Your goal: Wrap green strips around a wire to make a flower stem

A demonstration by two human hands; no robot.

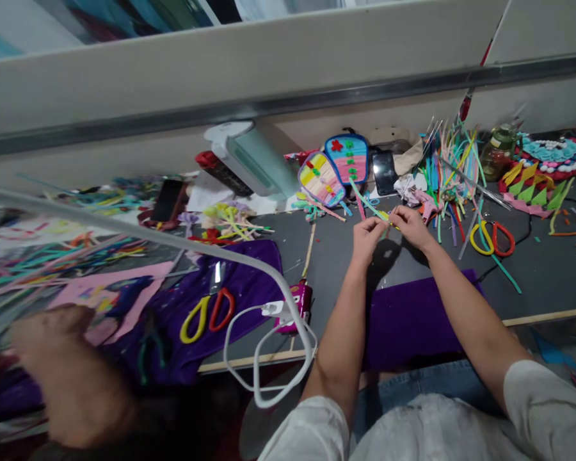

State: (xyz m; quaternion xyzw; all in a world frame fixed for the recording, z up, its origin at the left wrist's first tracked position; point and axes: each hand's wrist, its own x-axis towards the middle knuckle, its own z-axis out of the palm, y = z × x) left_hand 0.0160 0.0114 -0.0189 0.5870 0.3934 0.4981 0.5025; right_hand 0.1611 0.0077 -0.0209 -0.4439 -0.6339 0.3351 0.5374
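My left hand (pixel 367 235) and my right hand (pixel 409 225) meet above the dark tabletop, their fingers pinched together. Between them is a pale green pipe cleaner (pixel 363 198), one end sticking out to the upper left. A small yellow piece (pixel 386 216) shows at the fingertips; its exact shape is hidden. Just beyond the hands lie two oval padded craft pieces, one blue and pink (pixel 348 160), one yellow and pink (pixel 320 180). Below my forearms a purple cloth (pixel 413 320) hangs at the table edge.
Scissors with yellow and red handles (pixel 492 238) lie to the right, near a bundle of pipe cleaners (pixel 456 173). A phone (pixel 384 173) rests behind. On the left are more scissors (pixel 208 314), a white cable (pixel 269 266), a magenta box (pixel 295 307) and another person's blurred arm (pixel 77 378).
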